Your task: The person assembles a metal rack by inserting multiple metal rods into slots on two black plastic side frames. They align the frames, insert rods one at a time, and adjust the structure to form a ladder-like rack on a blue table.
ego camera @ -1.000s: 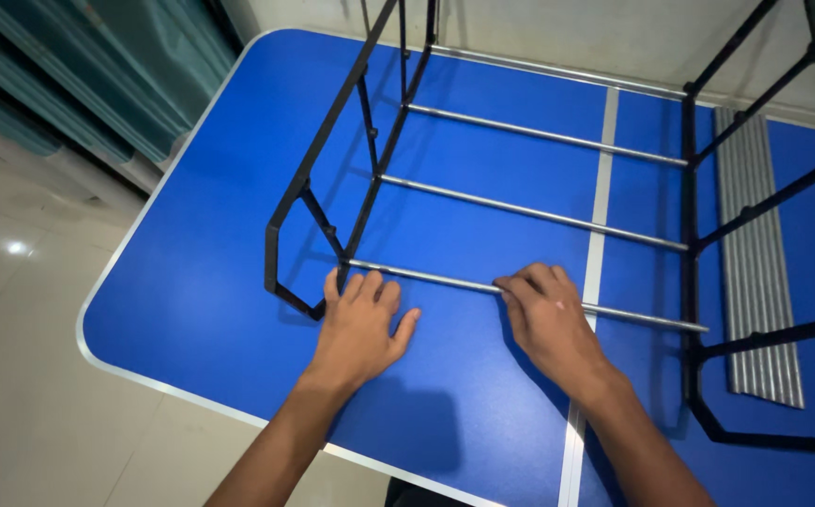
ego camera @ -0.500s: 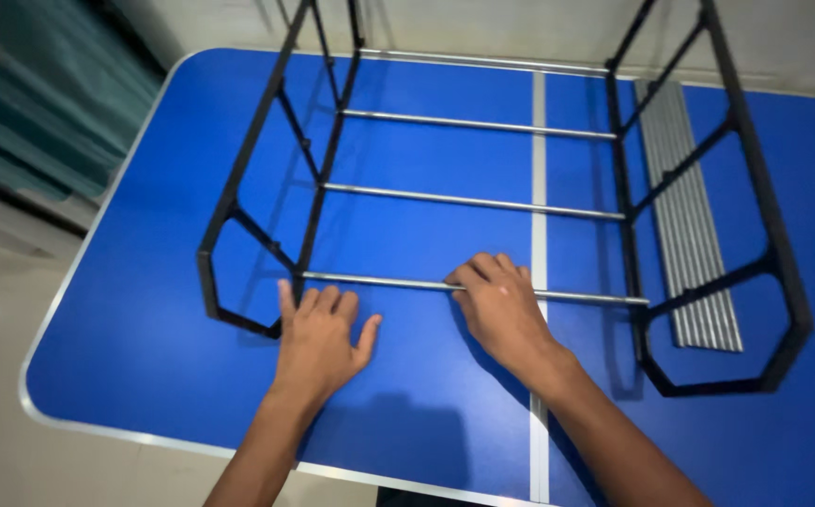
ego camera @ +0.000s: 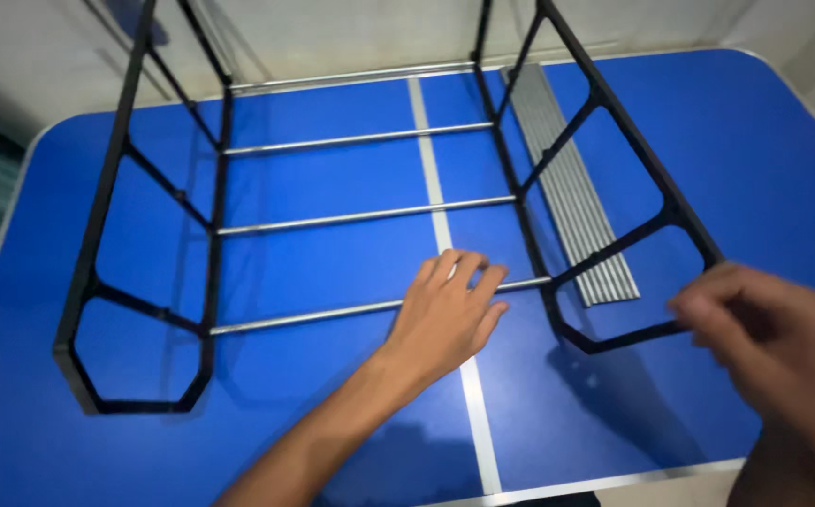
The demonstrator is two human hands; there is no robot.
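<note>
Resting my left hand flat, fingers spread, on the nearest rod of the black rack standing on the blue bench. My right hand (blurred) hovers by the rack's right side; whether it is gripping, I cannot tell.

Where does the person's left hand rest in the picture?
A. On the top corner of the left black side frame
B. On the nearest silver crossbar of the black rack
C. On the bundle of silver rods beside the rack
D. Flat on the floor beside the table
B: the left hand lies with its fingers over the nearest silver crossbar of the black rack, away from the bundle of silver rods.
</note>
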